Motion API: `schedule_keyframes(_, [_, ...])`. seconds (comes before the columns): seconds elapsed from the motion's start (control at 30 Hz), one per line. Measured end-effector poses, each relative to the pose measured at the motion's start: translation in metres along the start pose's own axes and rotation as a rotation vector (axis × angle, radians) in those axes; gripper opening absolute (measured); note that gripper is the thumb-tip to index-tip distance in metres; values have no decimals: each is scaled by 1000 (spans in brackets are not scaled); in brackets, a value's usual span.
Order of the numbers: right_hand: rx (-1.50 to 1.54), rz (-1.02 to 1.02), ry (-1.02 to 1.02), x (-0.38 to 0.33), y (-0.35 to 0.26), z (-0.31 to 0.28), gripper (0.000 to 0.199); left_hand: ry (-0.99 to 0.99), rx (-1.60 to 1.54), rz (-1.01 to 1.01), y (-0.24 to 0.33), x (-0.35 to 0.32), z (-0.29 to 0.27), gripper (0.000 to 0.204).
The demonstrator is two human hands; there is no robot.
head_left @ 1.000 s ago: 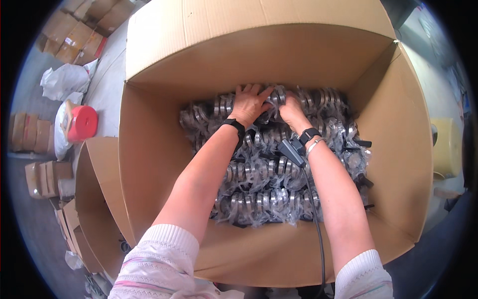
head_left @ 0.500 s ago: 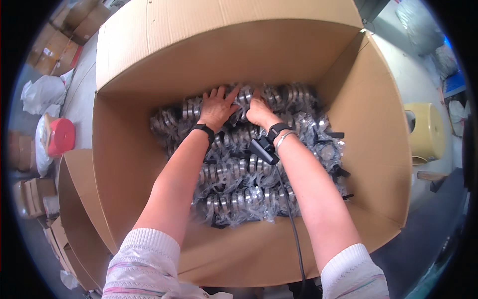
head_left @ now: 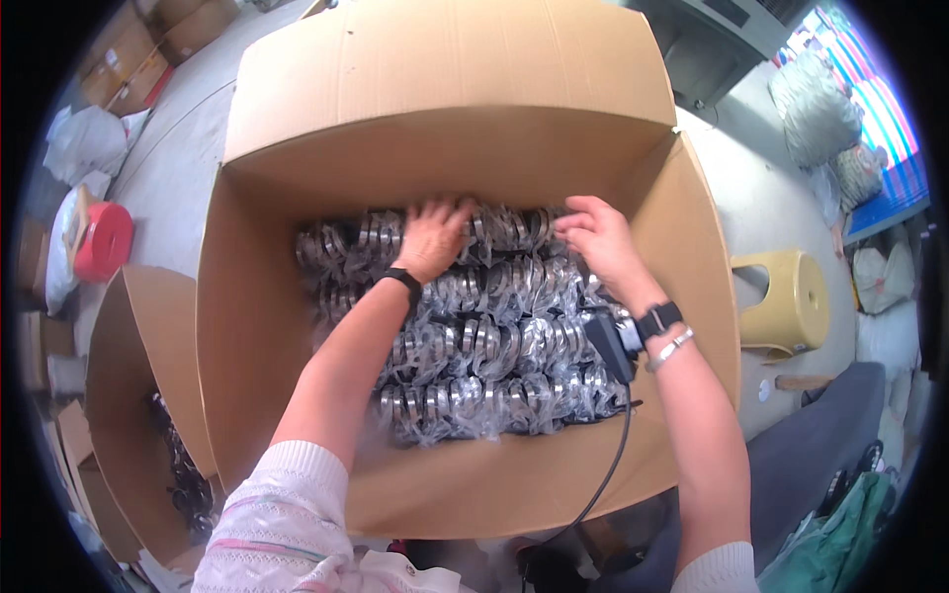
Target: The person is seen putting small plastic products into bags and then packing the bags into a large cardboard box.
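Inside a deep cardboard box (head_left: pixel 682 306) lie several rows of round silver metal parts (head_left: pixel 484 341), wrapped in clear plastic with dark bits between them. My left hand (head_left: pixel 433 242) rests on the far row with its fingers spread. At the right end of that row, my right hand (head_left: pixel 605 242) hovers, its loosely bent fingers apart and nothing visible in them. A black device (head_left: pixel 613 344) with a cable hangs at my right wrist. Both hands partly cover the far row.
The box's far flap (head_left: pixel 445 69) is folded outward. A second open carton (head_left: pixel 129 376) with dark parts stands at the left. Around lie a red stool (head_left: pixel 104 242), a yellow stool (head_left: pixel 806 306), stuffed sacks (head_left: pixel 816 109) and a grey machine (head_left: pixel 707 44).
My right hand has left the middle of the far row and moved right to its end. My left hand stays on the row. The view has shifted, showing more of the floor.
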State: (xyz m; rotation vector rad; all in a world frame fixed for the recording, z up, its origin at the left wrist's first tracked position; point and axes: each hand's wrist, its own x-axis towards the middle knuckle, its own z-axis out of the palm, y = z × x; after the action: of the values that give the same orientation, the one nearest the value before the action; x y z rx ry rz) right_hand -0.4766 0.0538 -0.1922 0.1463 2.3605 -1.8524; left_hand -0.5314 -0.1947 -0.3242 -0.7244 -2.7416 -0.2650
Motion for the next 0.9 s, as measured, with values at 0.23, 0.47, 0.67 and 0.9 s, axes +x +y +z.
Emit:
schedule_keyframes(0.23, [25, 98, -39, -34, -3, -12, 37, -270, 199, 464, 53, 38, 45, 25])
schedule_keyframes(0.47, [-5, 137, -95, -47, 12, -19, 34, -480, 384, 355, 41, 41, 53, 24])
schedule_keyframes(0.67, [-21, 138, -142, -66, -2, -27, 32, -566, 357, 264, 47, 39, 43, 24])
schedule_keyframes(0.9, [109, -106, -121, -107, -74, -10, 36, -76, -81, 350, 70, 25, -10, 34])
